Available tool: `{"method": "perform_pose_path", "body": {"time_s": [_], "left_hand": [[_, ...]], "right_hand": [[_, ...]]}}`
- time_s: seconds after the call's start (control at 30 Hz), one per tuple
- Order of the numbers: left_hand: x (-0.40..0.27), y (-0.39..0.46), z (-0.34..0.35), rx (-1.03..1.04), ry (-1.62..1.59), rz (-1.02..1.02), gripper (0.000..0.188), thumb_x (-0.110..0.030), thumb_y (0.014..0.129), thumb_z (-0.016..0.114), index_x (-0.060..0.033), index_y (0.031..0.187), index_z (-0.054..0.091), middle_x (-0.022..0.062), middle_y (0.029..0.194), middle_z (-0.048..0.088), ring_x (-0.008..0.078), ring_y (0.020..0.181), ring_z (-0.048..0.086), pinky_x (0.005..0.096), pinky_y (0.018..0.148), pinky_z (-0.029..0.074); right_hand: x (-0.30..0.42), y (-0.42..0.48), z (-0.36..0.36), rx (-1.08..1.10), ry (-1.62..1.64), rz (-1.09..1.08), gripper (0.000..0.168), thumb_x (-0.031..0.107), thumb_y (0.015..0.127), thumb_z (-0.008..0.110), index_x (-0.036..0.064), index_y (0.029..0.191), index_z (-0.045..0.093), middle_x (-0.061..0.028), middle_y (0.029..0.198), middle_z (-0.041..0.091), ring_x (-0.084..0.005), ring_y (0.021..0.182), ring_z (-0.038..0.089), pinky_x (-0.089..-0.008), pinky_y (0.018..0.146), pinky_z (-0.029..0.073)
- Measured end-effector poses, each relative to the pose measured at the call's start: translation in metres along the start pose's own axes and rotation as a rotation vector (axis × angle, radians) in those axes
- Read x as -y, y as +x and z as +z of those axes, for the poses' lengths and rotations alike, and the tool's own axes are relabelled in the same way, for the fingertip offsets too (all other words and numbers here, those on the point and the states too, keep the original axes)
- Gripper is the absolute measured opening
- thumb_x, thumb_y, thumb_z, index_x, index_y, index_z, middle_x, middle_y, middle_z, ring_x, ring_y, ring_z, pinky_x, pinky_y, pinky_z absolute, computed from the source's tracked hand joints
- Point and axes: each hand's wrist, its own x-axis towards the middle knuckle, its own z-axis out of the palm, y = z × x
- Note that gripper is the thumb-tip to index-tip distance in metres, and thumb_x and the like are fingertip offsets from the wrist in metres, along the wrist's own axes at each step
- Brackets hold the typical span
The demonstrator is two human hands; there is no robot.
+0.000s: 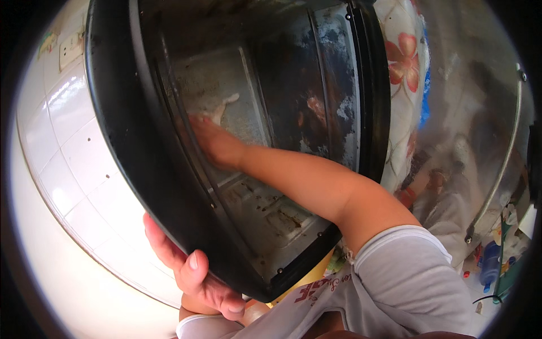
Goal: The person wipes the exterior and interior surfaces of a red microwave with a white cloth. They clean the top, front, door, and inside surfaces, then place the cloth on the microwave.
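A black oven housing is tilted before me, with the opening of its grey metal cavity facing me. My right arm reaches inside, and my right hand lies against an inner wall over a pale cloth, whose end sticks out past the fingers. The grip on it is partly hidden by a metal rail. My left hand supports the housing at its lower left edge, thumb in front. Brown stains and worn patches mark the cavity walls, and dark crumbs lie near its lower end.
White wall tiles and a power socket are on the left. A flower-patterned cloth hangs at right beside a shiny reflective panel with a metal bar. A blue bottle is at lower right. Something yellow shows beneath the oven.
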Motion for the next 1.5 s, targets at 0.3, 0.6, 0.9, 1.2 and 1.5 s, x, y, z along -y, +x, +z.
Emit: {"method": "perform_pose_path", "body": {"time_s": [0.3, 0.6, 0.9, 1.2, 1.5], "left_hand": [[0.011, 0.001, 0.000, 0.009, -0.039, 0.100, 0.068, -0.065, 0.091, 0.049, -0.0294, 0.147, 0.038, 0.0178, 0.161, -0.001, 0.0385, 0.146, 0.020, 0.0492, 0.116, 0.029], [-0.003, 0.013, 0.004, -0.010, 0.006, 0.065, 0.055, -0.058, 0.095, 0.047, -0.0340, 0.143, 0.041, 0.0140, 0.162, 0.002, 0.0380, 0.145, 0.022, 0.0470, 0.114, 0.033], [0.005, 0.002, 0.004, -0.029, -0.042, 0.016, 0.061, -0.066, 0.092, 0.045, -0.0354, 0.144, 0.040, 0.0138, 0.162, 0.001, 0.0374, 0.145, 0.022, 0.0483, 0.114, 0.033], [0.002, 0.015, -0.001, 0.036, 0.005, 0.114, 0.067, -0.069, 0.090, 0.046, -0.0275, 0.142, 0.043, 0.0185, 0.161, 0.003, 0.0401, 0.144, 0.023, 0.0501, 0.116, 0.027], [0.007, 0.014, -0.001, -0.004, -0.031, 0.175, 0.070, -0.066, 0.090, 0.050, -0.0135, 0.137, 0.052, 0.0244, 0.158, 0.013, 0.0420, 0.144, 0.023, 0.0501, 0.117, 0.021]], "right_hand": [[-0.018, 0.008, -0.024, 0.311, -0.240, -0.009, 0.059, 0.008, 0.089, 0.044, 0.015, 0.147, 0.040, -0.0094, 0.154, 0.034, -0.0311, 0.143, 0.029, -0.0469, 0.116, 0.026], [-0.031, 0.020, -0.008, 0.109, -0.167, 0.022, 0.061, 0.020, 0.089, 0.052, 0.010, 0.148, 0.037, -0.0140, 0.159, 0.022, -0.0338, 0.147, 0.018, -0.0549, 0.117, 0.016], [-0.025, 0.005, -0.035, 0.741, -0.392, -0.369, 0.053, 0.032, 0.093, 0.053, 0.026, 0.145, 0.043, -0.0019, 0.156, 0.033, -0.0269, 0.147, 0.020, -0.0506, 0.120, 0.015], [-0.047, 0.026, -0.034, -0.201, -0.194, 0.464, 0.073, 0.037, 0.094, 0.051, 0.009, 0.154, 0.020, -0.0260, 0.158, 0.010, -0.0438, 0.146, 0.008, -0.0545, 0.118, 0.011], [0.042, -0.053, -0.008, 0.642, 0.184, 0.987, 0.079, 0.045, 0.099, 0.037, 0.014, 0.156, -0.008, -0.0296, 0.157, -0.013, -0.0438, 0.147, -0.012, -0.0534, 0.118, 0.007]]}}
